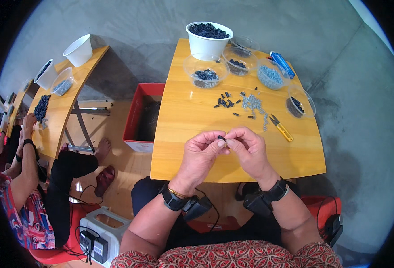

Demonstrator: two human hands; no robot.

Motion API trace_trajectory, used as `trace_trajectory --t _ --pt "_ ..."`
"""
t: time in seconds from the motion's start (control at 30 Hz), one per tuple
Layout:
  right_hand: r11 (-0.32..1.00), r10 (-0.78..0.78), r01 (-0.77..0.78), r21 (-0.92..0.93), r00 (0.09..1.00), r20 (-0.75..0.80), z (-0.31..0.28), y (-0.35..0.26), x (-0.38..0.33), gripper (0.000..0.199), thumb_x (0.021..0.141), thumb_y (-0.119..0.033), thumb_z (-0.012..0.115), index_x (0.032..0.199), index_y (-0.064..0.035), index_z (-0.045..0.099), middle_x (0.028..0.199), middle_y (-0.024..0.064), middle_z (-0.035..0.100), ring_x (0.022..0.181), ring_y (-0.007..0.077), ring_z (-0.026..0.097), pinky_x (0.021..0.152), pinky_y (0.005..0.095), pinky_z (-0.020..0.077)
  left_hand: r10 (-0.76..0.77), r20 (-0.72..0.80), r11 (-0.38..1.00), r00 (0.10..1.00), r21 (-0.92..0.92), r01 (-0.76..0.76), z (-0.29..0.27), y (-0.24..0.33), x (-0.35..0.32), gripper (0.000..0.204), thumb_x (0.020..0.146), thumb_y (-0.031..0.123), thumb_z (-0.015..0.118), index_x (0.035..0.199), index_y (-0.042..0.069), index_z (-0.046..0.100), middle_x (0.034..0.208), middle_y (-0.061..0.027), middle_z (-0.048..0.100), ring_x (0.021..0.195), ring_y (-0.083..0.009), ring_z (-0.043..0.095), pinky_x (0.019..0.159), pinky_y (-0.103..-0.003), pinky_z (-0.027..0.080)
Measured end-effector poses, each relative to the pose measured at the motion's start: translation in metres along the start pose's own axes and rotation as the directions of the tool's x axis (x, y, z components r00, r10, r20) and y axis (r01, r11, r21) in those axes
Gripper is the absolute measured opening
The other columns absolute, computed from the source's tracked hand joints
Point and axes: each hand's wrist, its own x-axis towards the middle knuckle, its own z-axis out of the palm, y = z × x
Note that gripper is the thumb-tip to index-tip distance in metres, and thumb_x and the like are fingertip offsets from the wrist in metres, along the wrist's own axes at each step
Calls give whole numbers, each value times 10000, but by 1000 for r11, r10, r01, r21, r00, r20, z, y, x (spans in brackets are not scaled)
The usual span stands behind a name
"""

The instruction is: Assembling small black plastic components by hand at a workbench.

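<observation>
Above the near part of the yellow wooden table, my left hand [198,151] pinches a small black cylindrical piece [222,138] between thumb and fingertips. My right hand [249,151] meets it there, thumb and forefinger pressed together at the piece's near end. Whatever lies between the right fingertips is too small to make out. Beyond my hands, several loose black pieces [224,102] lie scattered beside a spread of tiny clear-grey parts [252,102]. Yellow-handled thread snips [282,128] rest to the right, blades pointing away from me.
At the table's back stand a white tub [209,44] of black pieces and several clear bowls, one holding bluish parts [270,77]. A blue box [282,65] lies behind them. Left of the table is a red box [139,111] on the floor; a co-worker [25,196] sits farther left.
</observation>
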Motion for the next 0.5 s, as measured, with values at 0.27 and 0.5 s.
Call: trace_trajectory --t 0.27,0.5 --pt "995 -10 12 99 1000 -12 0 6 -7 60 814 19 515 867 4 538 779 29 573 695 77 539 631 206 447 -30 32 985 999 -167 35 1 -3 -3 168 803 -8 548 968 -1 578 895 -86 599 767 -149 576 686 -272 501" --pt "993 -64 59 -102 997 -50 -14 -1 1 70 795 28 530 855 -2 550 774 21 569 695 74 530 632 210 443 133 -2 935 991 333 -124 3 -5 -4 144 795 -5 564 938 -13 584 824 -63 601 680 -125 578 642 -241 491"
